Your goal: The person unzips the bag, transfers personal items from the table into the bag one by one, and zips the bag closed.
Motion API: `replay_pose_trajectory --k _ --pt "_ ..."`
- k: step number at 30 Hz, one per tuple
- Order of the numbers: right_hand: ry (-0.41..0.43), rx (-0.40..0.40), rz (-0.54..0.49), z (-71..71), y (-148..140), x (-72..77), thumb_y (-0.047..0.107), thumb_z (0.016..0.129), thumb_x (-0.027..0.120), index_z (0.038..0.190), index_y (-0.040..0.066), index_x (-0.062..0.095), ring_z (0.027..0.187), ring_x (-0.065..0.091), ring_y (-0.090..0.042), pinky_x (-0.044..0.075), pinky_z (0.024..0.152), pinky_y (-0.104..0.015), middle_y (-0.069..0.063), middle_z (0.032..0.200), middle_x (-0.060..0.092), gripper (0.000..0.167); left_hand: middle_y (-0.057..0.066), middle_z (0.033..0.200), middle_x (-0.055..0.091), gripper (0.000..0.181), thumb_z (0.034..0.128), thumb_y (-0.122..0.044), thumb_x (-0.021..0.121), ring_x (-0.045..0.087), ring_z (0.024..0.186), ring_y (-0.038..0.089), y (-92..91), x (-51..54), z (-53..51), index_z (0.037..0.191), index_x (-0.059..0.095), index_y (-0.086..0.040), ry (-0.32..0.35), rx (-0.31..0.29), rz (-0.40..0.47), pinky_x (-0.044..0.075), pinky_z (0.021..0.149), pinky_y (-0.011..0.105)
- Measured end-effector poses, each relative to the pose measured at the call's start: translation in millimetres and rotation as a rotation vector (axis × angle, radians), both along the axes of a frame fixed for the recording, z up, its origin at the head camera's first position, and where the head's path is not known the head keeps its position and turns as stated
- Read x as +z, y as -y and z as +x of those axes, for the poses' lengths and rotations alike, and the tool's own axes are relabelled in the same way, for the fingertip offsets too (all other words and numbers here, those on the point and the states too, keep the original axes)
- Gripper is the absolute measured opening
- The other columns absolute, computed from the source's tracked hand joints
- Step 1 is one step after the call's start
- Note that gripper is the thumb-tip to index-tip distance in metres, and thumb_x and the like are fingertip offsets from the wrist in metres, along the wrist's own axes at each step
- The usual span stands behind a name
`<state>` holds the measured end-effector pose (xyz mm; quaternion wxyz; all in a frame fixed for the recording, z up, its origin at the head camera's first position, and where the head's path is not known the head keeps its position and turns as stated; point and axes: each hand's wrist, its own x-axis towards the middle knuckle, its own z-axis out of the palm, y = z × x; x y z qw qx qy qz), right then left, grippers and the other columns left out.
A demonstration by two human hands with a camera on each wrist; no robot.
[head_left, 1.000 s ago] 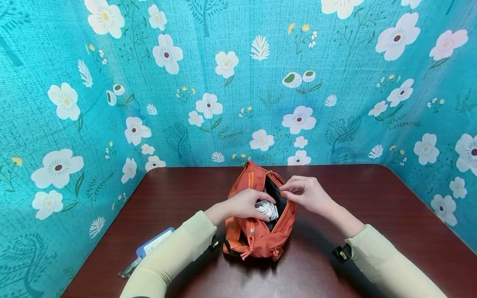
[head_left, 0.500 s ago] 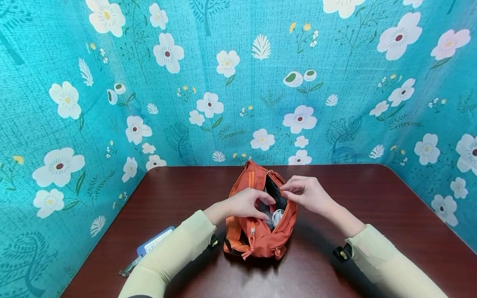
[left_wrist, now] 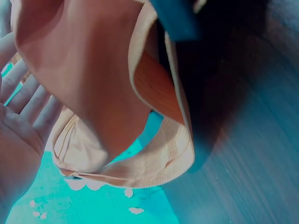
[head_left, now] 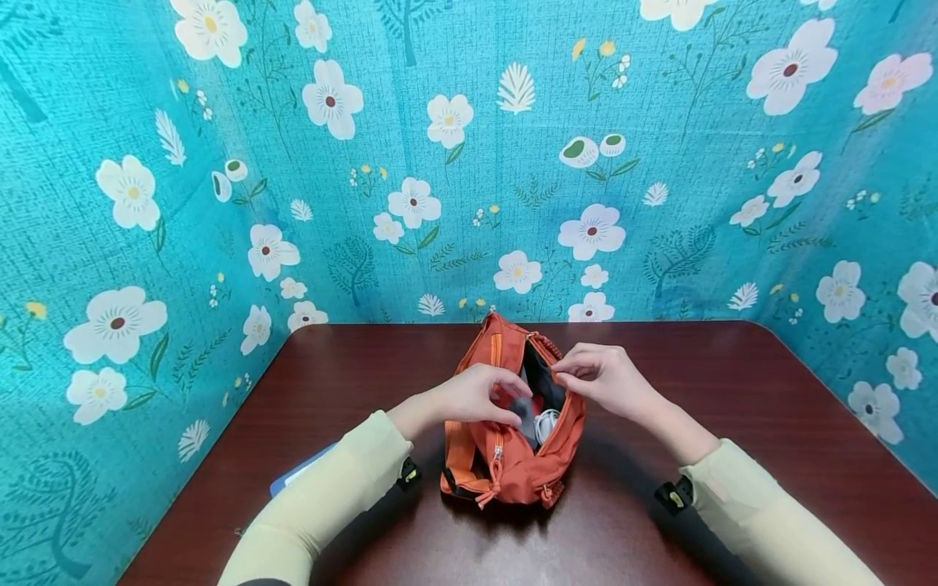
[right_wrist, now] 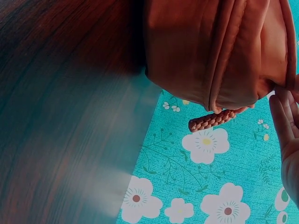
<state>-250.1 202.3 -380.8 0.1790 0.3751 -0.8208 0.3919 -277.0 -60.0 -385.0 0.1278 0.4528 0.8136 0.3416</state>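
Observation:
An orange-red zip bag [head_left: 523, 480] stands on the table with its mouth open towards me. Inside it lies a coiled white cable [head_left: 546, 426], near the right wall. My left hand [head_left: 476, 395] is over the left edge of the mouth, fingers slightly bent and apart, with nothing seen in its grasp. The left wrist view shows that hand's fingers [left_wrist: 39, 109] nearly straight beside the bag's side. My right hand [head_left: 608, 381] pinches the right rim of the mouth between thumb and fingers. In the right wrist view, its fingertips touch the bag's edge, partly cut off by the frame.
A blue card holder [head_left: 296, 472] lies on the table at the left, mostly hidden behind my left sleeve. The dark brown table [head_left: 703, 374] ends at a turquoise flowered cloth [head_left: 469, 163]. An orange strap [head_left: 460, 446] and a braided loop [right_wrist: 212, 121] hang on the bag.
My left hand has let go of the coiled cable, which dropped into the bag, and has drawn back slightly to the left. My right hand stays at the rim.

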Motion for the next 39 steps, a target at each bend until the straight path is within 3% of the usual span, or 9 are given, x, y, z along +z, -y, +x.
replay_pose_trajectory --k 8,11,18,20,29,39 --pt "0.000 -0.009 -0.002 0.9 -0.8 -0.1 0.007 0.087 0.073 0.096 0.011 0.076 0.067 0.059 -0.006 0.049 0.054 -0.024 -0.006 0.085 0.067 0.010 -0.002 0.109 0.069 0.034 0.0842 -0.023 0.078 0.062 0.096 0.014 20.4 2.4 4.8 0.114 0.069 -0.010 -0.097 0.040 -0.038 0.050 0.084 0.029" --pt "-0.001 -0.014 0.004 0.5 -0.8 -0.2 0.006 0.086 0.073 0.096 0.012 0.076 0.068 0.059 -0.006 0.049 0.054 -0.024 -0.005 0.085 0.068 0.011 -0.004 0.109 0.068 0.032 0.0837 -0.025 0.078 0.061 0.097 0.011 35.5 3.6 8.0 0.112 0.070 -0.012 -0.146 0.058 -0.051 0.049 0.086 0.029" --pt "-0.016 -0.022 0.017 -1.2 -0.9 -0.5 0.005 0.086 0.073 0.095 0.013 0.077 0.068 0.058 -0.006 0.048 0.054 -0.023 -0.003 0.085 0.068 0.012 -0.001 0.106 0.069 0.033 0.0802 -0.020 0.082 0.063 0.089 0.018 75.3 9.9 13.5 0.110 0.072 -0.011 -0.236 0.118 -0.031 0.052 0.082 0.036" --pt "-0.015 -0.023 0.019 -1.5 -0.8 -0.8 0.006 0.086 0.073 0.096 0.013 0.077 0.068 0.057 -0.006 0.047 0.054 -0.023 -0.004 0.085 0.068 0.012 -0.001 0.105 0.069 0.034 0.0790 -0.021 0.083 0.063 0.097 0.013 85.6 11.7 14.5 0.110 0.072 -0.011 -0.260 0.135 -0.033 0.050 0.088 0.036" --pt "-0.017 -0.016 0.012 -2.9 -1.7 -3.8 0.006 0.086 0.074 0.095 0.013 0.077 0.068 0.058 -0.006 0.048 0.055 -0.023 -0.005 0.084 0.068 0.012 -0.008 0.111 0.066 0.036 0.0797 -0.029 0.082 0.060 0.104 0.018 136.9 16.9 32.1 0.112 0.069 -0.021 -0.256 0.268 -0.084 0.049 0.091 0.040" --pt "-0.014 -0.016 0.015 -2.9 -2.7 -3.9 0.007 0.086 0.074 0.095 0.013 0.077 0.068 0.057 -0.006 0.048 0.054 -0.023 -0.006 0.084 0.067 0.011 -0.004 0.116 0.064 0.046 0.0740 -0.021 0.086 0.058 0.110 0.024 189.4 1.0 52.2 0.116 0.067 -0.019 -0.229 0.445 -0.123 0.049 0.091 0.047"
